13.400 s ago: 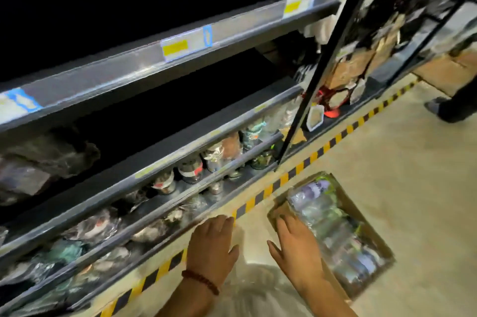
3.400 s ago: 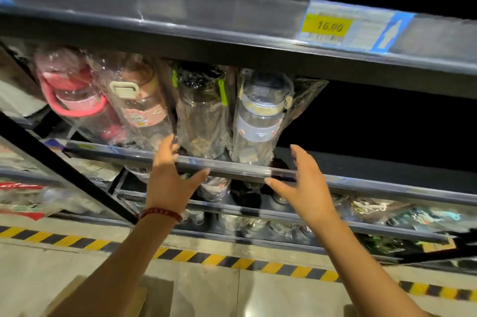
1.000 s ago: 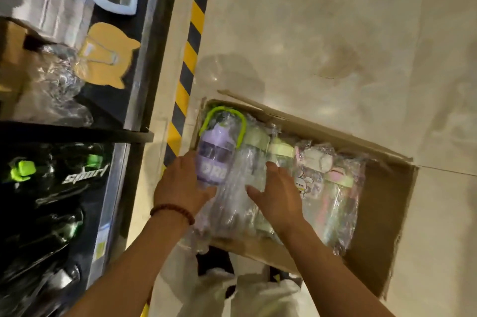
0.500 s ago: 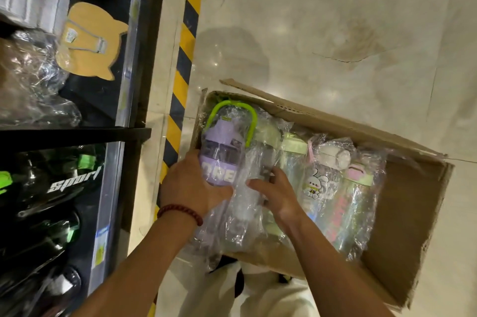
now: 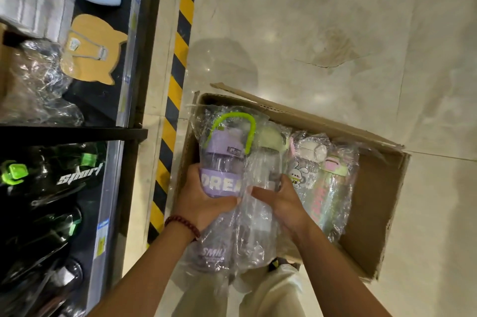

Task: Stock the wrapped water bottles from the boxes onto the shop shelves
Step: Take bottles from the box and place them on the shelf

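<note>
Two hands lift wrapped bottles from a cardboard box [image 5: 371, 203]: the left hand [image 5: 200, 203] grips a purple bottle [image 5: 222, 164], the right hand [image 5: 281, 200] a clear bottle [image 5: 265, 164] beside it. Two more wrapped bottles [image 5: 320, 177] lie in the box, near the shelves [image 5: 121, 99].

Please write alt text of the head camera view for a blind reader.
Two hands lift wrapped bottles from a cardboard box on the floor: the left hand grips a purple bottle, the right hand a clear one.

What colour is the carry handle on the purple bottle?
Lime green handle, clearest in the head view.
</note>
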`<state>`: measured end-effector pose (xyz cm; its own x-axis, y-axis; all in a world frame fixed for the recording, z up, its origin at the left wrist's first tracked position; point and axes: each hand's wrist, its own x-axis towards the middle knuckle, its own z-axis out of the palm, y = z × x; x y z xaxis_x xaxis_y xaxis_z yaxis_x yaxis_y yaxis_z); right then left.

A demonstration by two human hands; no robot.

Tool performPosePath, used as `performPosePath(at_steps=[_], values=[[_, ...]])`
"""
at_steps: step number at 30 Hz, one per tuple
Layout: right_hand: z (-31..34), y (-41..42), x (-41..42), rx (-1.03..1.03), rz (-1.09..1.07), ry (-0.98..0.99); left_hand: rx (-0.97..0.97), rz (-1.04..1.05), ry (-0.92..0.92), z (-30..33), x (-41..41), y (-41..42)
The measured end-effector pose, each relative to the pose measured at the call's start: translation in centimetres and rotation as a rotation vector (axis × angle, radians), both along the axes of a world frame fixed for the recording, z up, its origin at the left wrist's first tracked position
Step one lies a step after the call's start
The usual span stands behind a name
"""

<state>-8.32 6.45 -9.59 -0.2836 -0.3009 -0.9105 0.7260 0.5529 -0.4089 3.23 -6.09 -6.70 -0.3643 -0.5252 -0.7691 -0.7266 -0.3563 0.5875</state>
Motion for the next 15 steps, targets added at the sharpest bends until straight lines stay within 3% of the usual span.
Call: performPosePath(at_steps=[9, 15], values=[[12.3, 1.5, -0.8, 0.002, -0.100, 0.135, -0.083, 0.043, 0.085, 11.6, -1.1, -0.5], [23.2, 1.4, -1.1, -0.088, -0.054, 0.211, -0.177, 0.125, 0.108, 22.2, -0.9, -2.8]])
